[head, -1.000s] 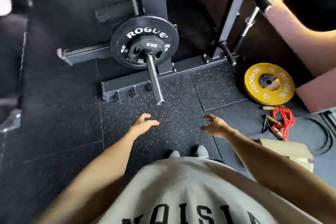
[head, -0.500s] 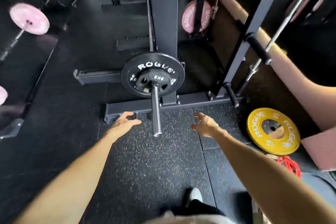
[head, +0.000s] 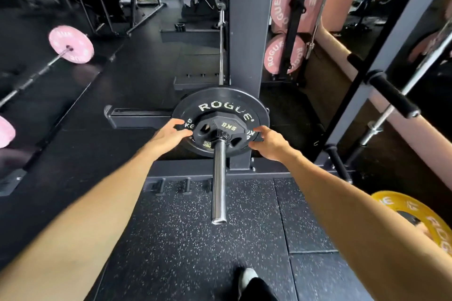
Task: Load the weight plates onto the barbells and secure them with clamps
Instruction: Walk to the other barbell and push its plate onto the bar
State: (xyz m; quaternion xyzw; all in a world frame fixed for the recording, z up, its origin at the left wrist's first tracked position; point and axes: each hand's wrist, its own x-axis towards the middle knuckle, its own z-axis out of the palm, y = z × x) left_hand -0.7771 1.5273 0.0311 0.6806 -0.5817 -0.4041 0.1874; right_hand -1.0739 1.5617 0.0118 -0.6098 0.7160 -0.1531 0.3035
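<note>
A steel barbell sleeve (head: 218, 178) points toward me, carrying a large black ROGUE plate (head: 220, 102) with a smaller black 5 kg plate (head: 221, 126) in front of it. My left hand (head: 168, 137) reaches the left edge of the small plate, fingers spread and touching it. On the plate's right edge my right hand (head: 270, 144) does the same, fingers apart. Neither hand is closed around anything. No clamp shows on the sleeve.
A yellow ROGUE plate (head: 420, 217) lies on the floor at right. Pink plates (head: 283, 54) hang on the rack behind the dark upright (head: 247, 32). Another barbell with a pink plate (head: 71, 44) lies at left. My shoe (head: 247, 278) stands on speckled rubber floor.
Both hands moved forward from the floor area up to the two sides of the small black plate. My head has lifted, showing more of the rack.
</note>
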